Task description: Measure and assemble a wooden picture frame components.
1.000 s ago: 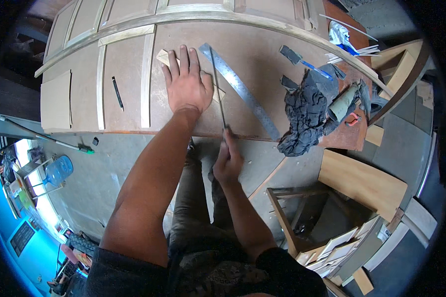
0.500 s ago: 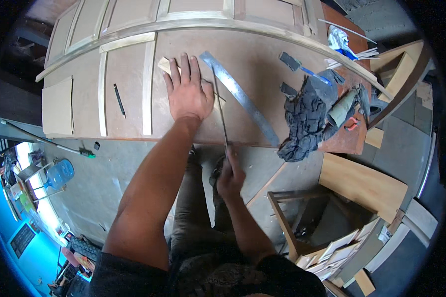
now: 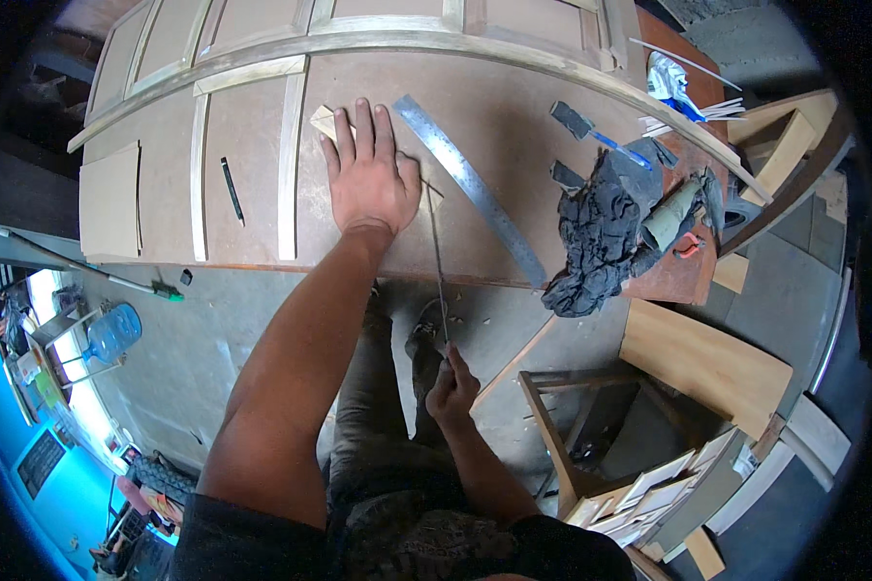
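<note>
My left hand [image 3: 366, 179] lies flat, fingers stretched out, pressing a small pale wood piece [image 3: 326, 121] onto the brown tabletop. Most of that piece is hidden under the palm; its other end pokes out beside the thumb. My right hand [image 3: 451, 389], below the table's near edge, is closed round the handle of what looks like a thin-bladed saw [image 3: 439, 281]. Its dark, narrow blade appears edge-on, and its far tip reaches the wood piece's right end. A steel ruler [image 3: 470, 189] lies slantwise to the right of my left hand.
A black pencil [image 3: 232, 192] and wood strips [image 3: 290, 165] lie to the left. On the right are crumpled dark cloth [image 3: 601, 228] and a blue-handled brush [image 3: 610, 143]. A panelled wooden frame [image 3: 388, 44] spans the back. A wooden frame stand [image 3: 552, 426] is at lower right.
My right hand has drawn back toward me with the saw, so that less of the blade lies over the table. My left hand has stayed on the wood piece.
</note>
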{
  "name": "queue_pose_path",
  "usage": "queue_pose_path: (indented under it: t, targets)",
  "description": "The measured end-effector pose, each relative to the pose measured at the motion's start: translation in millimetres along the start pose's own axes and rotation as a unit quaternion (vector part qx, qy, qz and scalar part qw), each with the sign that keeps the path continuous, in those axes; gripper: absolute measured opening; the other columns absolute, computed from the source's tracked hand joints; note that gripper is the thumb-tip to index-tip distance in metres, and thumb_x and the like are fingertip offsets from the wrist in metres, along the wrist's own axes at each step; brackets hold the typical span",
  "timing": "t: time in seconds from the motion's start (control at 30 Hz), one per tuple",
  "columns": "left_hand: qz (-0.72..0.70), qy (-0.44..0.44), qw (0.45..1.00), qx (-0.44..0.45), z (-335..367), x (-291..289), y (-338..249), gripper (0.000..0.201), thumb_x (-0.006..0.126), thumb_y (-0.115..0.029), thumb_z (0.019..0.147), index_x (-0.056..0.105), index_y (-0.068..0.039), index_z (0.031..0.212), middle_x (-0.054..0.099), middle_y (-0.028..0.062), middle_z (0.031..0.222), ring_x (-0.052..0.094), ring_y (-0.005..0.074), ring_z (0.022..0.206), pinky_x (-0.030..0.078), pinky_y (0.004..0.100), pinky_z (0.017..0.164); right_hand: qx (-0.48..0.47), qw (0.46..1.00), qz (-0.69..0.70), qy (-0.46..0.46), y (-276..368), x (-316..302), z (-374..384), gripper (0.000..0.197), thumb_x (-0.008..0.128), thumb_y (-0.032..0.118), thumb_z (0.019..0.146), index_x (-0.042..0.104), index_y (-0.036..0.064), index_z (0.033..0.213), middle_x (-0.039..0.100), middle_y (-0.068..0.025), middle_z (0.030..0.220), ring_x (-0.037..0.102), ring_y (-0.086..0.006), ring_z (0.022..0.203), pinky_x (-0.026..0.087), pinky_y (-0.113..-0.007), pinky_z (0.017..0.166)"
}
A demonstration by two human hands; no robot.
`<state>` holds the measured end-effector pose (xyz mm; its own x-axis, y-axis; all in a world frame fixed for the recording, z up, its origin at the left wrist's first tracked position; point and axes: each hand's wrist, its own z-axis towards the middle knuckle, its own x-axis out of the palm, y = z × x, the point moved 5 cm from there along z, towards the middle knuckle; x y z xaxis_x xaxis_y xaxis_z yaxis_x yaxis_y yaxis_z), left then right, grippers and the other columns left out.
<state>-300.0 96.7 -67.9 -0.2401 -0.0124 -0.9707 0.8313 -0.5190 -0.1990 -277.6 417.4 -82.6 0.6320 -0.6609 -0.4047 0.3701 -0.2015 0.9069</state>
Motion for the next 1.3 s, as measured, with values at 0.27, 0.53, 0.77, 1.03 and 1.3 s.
queue_pose_path:
  t: [0.27,0.53,0.77,1.03,1.3]
  targets:
    - [-0.012,0.001,1.0,-0.01,5.9,0.4,0.4,0.076,0.047,-0.036,0.094,0.036,-0.005,0.162,0.027,0.0163,0.172,0.017,0.0435,0.16,0.011,0.059,0.129,-0.065,0.996,-0.056,-0.013,-20.3,28.0,45.5,0.037,0.052,0.007,0.107,0.059,-0.0057,0.141,0.074,-0.0285,0.116,0.076,-0.0309,0.083,0.058,-0.035,0.071]
    - [0.002,0.002,1.0,-0.01,0.1,0.1,4.8,0.076,0.046,-0.037,0.094,0.036,-0.005,0.162,0.025,0.0164,0.172,0.016,0.0433,0.16,0.011,0.0585,0.129,-0.009,1.0,-0.015,0.011,-1.1,31.0,70.9,0.038,0.05,0.008,0.108,0.06,-0.0036,0.142,0.074,-0.027,0.118,0.078,-0.0312,0.094,0.059,-0.037,0.077]
    - [-0.009,0.002,1.0,-0.006,8.0,0.2,-7.2,0.074,0.046,-0.036,0.095,0.037,-0.004,0.162,0.027,0.0171,0.172,0.016,0.0436,0.16,0.012,0.0592,0.129,-0.031,0.999,0.005,-0.008,-30.1,-3.0,-34.6,0.038,0.05,0.01,0.108,0.06,-0.0032,0.142,0.073,-0.0264,0.12,0.077,-0.0326,0.101,0.058,-0.037,0.084]
    - [-0.013,-0.008,1.0,-0.007,4.4,2.5,1.8,0.074,0.044,-0.035,0.094,0.038,-0.003,0.161,0.028,0.0175,0.171,0.017,0.0435,0.159,0.012,0.0589,0.129,-0.063,0.997,-0.044,-0.009,-6.9,38.2,61.4,0.038,0.049,0.007,0.108,0.058,-0.0071,0.141,0.071,-0.0317,0.12,0.075,-0.0374,0.105,0.058,-0.039,0.088]
    - [-0.013,-0.006,1.0,-0.005,1.1,0.8,0.8,0.076,0.046,-0.036,0.093,0.037,-0.003,0.161,0.027,0.0172,0.172,0.017,0.0428,0.16,0.011,0.0589,0.129,0.033,0.999,-0.009,0.013,-9.2,33.4,60.8,0.036,0.05,0.009,0.108,0.062,-0.0077,0.137,0.071,-0.0314,0.121,0.075,-0.0365,0.109,0.058,-0.04,0.092]
